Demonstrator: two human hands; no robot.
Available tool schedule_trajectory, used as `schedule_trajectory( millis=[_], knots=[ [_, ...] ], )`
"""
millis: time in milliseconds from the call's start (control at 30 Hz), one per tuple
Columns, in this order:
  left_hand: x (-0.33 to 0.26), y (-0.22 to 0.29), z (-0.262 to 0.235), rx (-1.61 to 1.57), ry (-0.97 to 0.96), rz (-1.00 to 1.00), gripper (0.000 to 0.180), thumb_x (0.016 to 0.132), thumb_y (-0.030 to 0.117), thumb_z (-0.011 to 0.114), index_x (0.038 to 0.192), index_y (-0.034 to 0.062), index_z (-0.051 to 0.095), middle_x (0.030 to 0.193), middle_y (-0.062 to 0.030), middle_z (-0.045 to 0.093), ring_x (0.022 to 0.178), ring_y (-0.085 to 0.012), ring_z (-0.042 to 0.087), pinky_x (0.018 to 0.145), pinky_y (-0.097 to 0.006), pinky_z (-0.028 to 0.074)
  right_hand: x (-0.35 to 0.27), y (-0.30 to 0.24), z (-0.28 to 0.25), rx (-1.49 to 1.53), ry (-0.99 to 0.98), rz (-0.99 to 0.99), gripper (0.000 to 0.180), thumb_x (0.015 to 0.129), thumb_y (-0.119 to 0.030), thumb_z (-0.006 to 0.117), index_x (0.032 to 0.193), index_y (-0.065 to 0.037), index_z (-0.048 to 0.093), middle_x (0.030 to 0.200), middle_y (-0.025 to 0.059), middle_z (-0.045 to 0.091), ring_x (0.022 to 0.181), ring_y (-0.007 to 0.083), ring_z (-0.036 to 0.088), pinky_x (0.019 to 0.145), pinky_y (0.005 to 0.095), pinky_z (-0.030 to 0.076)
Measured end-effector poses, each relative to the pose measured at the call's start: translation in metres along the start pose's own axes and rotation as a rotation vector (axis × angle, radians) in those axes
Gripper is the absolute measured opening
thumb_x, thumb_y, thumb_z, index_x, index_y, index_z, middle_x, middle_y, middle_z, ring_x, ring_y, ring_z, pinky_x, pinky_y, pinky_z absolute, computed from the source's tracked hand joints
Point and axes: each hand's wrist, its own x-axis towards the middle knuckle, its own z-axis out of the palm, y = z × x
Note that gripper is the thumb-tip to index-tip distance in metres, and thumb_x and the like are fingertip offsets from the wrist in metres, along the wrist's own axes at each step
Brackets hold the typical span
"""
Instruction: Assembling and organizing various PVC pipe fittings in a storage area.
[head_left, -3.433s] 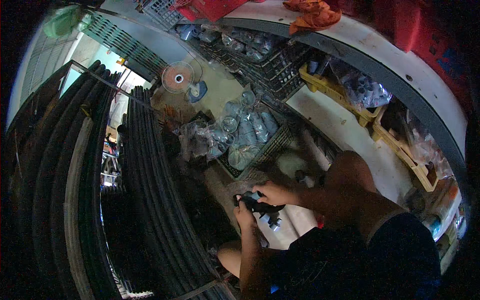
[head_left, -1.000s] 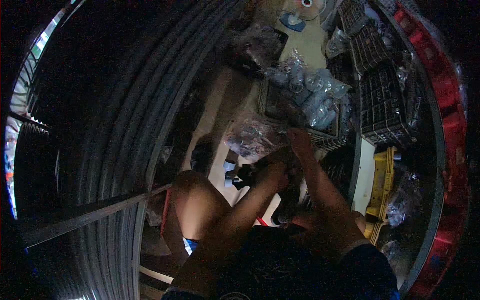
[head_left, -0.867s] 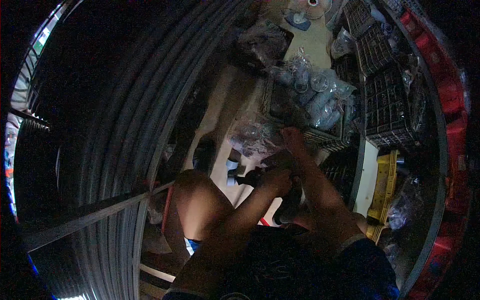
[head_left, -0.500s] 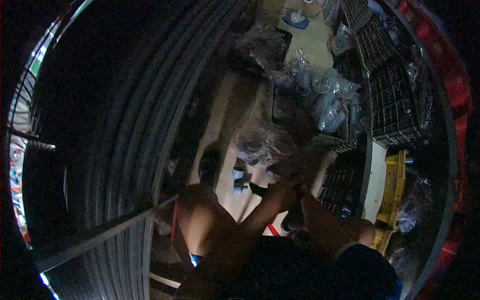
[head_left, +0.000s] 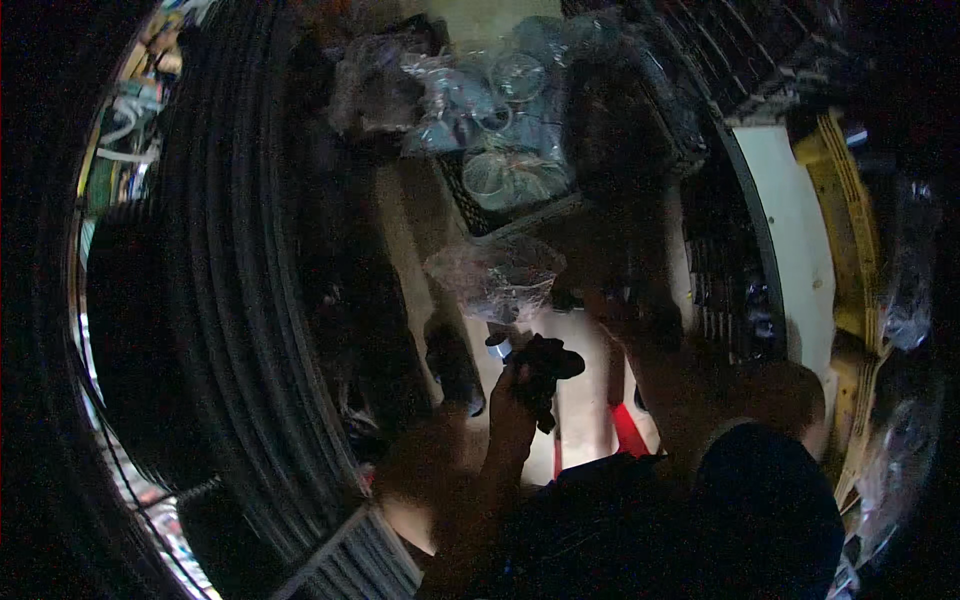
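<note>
My left hand point(head_left: 518, 385) is closed round a dark, lumpy piece with short stubs point(head_left: 545, 370), seen mostly as a silhouette against the lit floor. Right beside that piece is a small pale grey cylindrical part point(head_left: 498, 347). A crumpled clear plastic bag point(head_left: 500, 280) lies just beyond, with small things in it that I cannot make out. My right hand point(head_left: 606, 308) reaches forward into shadow, to the right of the bag. Its fingers are too dark to read.
Ahead stands a black crate point(head_left: 530, 215) with clear bags of round parts point(head_left: 500, 90) on it. Black crates point(head_left: 770, 60) are stacked at the far right, near a yellow crate point(head_left: 845, 220). Long dark ribbed lengths point(head_left: 230, 300) fill the left side. A red strip point(head_left: 628, 430) shows below my right hand.
My view has shifted, bringing the crate and bags nearer. My hands, close together before, are now apart; the left one holds up the dark piece and the right one is farther forward.
</note>
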Motion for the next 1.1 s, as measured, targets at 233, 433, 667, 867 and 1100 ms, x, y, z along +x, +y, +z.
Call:
schedule_trajectory(
  millis=[233, 433, 667, 867, 1100],
  knots=[
    [0.019, -0.015, -0.019, -0.107, -0.330, -0.119, 0.046, 0.103, 0.036, 0.045, 0.135, 0.0038, 0.053, 0.092, -0.0034, 0.066, 0.058, -0.0061, 0.050, 0.044, -0.024, 0.039, 0.016, -0.015, 0.015, 0.266, -0.240, 0.154, 0.032, 0.099, -0.029, 0.050, 0.118, -0.005, 0.058, 0.090, 0.0135, 0.062, 0.071, 0.0209, 0.061, 0.063, 0.0357, 0.052],
    [-0.028, 0.030, 0.027, -0.137, -0.048, 0.275, 0.044, 0.102, 0.038, 0.050, 0.126, 0.0019, 0.056, 0.101, -0.0059, 0.066, 0.083, -0.0142, 0.063, 0.075, -0.028, 0.051, 0.036, -0.022, 0.013, 0.323, -0.425, 0.165, 0.031, 0.098, -0.029, 0.050, 0.119, -0.006, 0.057, 0.089, 0.0134, 0.061, 0.069, 0.0196, 0.061, 0.059, 0.0341, 0.052],
    [-0.026, 0.033, 0.031, -0.096, 0.075, 0.523, 0.040, 0.101, 0.037, 0.053, 0.112, 0.0002, 0.062, 0.091, -0.0049, 0.063, 0.076, -0.0131, 0.058, 0.068, -0.028, 0.049, 0.035, 0.016, -0.023, 0.275, -0.596, 0.143, 0.031, 0.098, -0.028, 0.051, 0.120, -0.007, 0.056, 0.087, 0.0132, 0.061, 0.066, 0.0182, 0.061, 0.055, 0.0321, 0.052],
    [-0.071, 0.052, 0.037, -0.357, 0.038, 0.486, 0.034, 0.098, 0.013, 0.037, 0.120, 0.0046, 0.063, 0.093, -0.0077, 0.065, 0.073, -0.0164, 0.060, 0.061, -0.030, 0.049, -0.091, -0.073, -0.022, -0.042, -0.849, -0.061, 0.029, 0.094, -0.016, 0.053, 0.122, -0.007, 0.054, 0.085, 0.0115, 0.061, 0.061, 0.0185, 0.062, 0.054, 0.0329, 0.054],
    [-0.065, 0.036, 0.024, 0.112, -0.305, 0.505, 0.027, 0.088, 0.000, 0.041, 0.094, 0.0069, 0.066, 0.058, -0.0010, 0.057, 0.037, -0.0125, 0.044, 0.034, -0.028, 0.034, -0.232, -0.083, -0.075, -0.371, -0.789, -0.967, 0.032, 0.089, 0.000, 0.050, 0.120, -0.007, 0.050, 0.085, 0.0121, 0.060, 0.058, 0.0170, 0.064, 0.049, 0.0317, 0.054]
  ],
)
